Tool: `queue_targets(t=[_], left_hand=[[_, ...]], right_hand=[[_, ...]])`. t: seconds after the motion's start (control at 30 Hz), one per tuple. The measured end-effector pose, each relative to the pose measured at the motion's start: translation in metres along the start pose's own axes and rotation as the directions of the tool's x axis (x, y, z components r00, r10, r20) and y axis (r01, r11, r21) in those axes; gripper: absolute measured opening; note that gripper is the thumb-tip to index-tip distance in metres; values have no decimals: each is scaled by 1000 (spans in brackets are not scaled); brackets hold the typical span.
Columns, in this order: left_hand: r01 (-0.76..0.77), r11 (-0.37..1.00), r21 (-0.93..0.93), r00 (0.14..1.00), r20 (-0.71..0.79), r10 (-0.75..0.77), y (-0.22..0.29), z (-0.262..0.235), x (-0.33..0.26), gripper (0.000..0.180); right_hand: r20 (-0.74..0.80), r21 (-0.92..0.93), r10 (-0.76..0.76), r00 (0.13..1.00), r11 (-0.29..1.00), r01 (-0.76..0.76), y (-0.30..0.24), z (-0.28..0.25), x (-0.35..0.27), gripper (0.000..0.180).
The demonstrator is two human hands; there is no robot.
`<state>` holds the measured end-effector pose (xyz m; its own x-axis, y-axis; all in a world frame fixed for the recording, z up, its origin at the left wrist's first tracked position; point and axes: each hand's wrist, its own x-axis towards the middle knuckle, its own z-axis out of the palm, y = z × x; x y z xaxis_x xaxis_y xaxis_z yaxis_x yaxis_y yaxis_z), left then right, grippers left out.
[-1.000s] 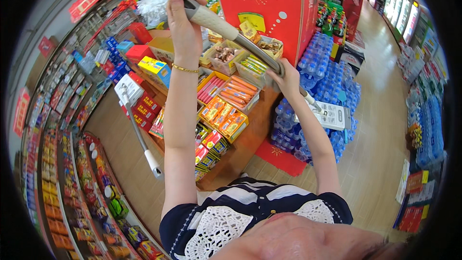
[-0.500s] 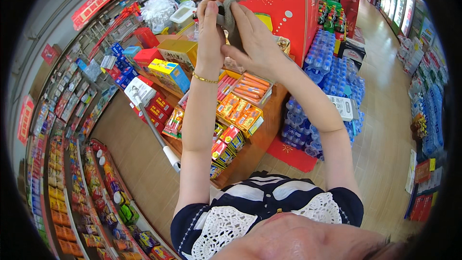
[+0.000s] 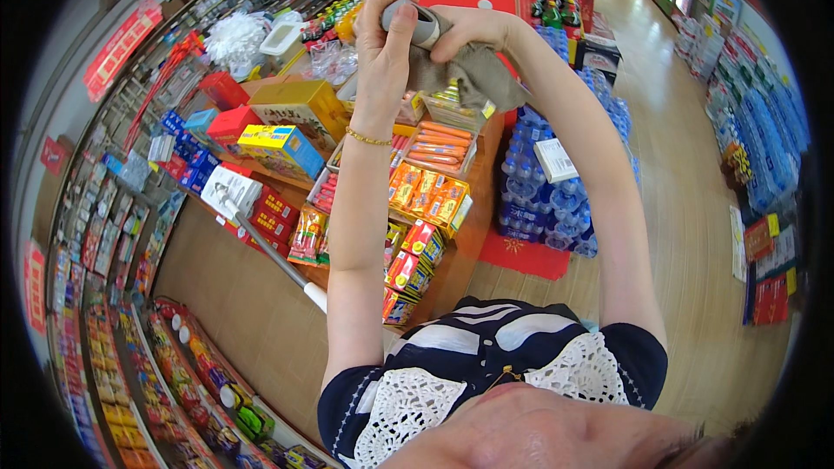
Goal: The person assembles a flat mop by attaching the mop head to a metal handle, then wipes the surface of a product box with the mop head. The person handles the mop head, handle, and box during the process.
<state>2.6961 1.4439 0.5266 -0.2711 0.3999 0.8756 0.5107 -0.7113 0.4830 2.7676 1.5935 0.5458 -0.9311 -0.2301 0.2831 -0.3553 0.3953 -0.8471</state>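
Note:
Both my arms are raised in front of me over a display table (image 3: pixel 473 208). My left hand (image 3: pixel 382 52), with a gold bracelet at the wrist, grips a grey rolled piece with a pale ring-shaped end (image 3: pixel 419 24). My right hand (image 3: pixel 473 26) meets it from the right and holds the same bundle. A grey-brown cloth (image 3: pixel 473 80) hangs bunched below the two hands. Whether the roll is part of the cloth, I cannot tell.
The table carries orange and red snack packs (image 3: pixel 427 200), yellow and blue boxes (image 3: pixel 278 148) and trays. A white-handled tool (image 3: pixel 274 252) leans on its left side. Bottled water packs (image 3: pixel 547 191) stand to the right, stocked shelves (image 3: pixel 113 234) curve along the left, wooden floor around.
The cloth was stretched out long between my spread hands. My hands have come together and it is now bunched and rolled between them, higher in the view.

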Motion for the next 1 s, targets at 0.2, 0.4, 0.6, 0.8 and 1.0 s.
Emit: queue_targets(t=[0.2, 0.4, 0.6, 0.8, 1.0], left_hand=[[-41, 992, -120, 995, -92, 30, -22, 0, -6, 38], [511, 540, -669, 786, 108, -609, -106, 46, -88, 52], [522, 651, -551, 848, 258, -462, -111, 143, -113, 46], [505, 732, -457, 861, 214, -461, -115, 148, -115, 40], [473, 726, -499, 880, 228, -417, -116, 170, -112, 35]], right_hand=[[-225, -201, -140, 964, 975, 95, 5, 14, -14, 45], [-448, -454, -242, 861, 891, 15, -18, 52, -37, 56], [-608, -476, -207, 766, 867, -144, 8, 41, -84, 62], [-625, -775, -654, 427, 585, -239, 22, 59, -79, 60], [-487, -763, -870, -78, 467, -447, 34, 86, -51, 55]])
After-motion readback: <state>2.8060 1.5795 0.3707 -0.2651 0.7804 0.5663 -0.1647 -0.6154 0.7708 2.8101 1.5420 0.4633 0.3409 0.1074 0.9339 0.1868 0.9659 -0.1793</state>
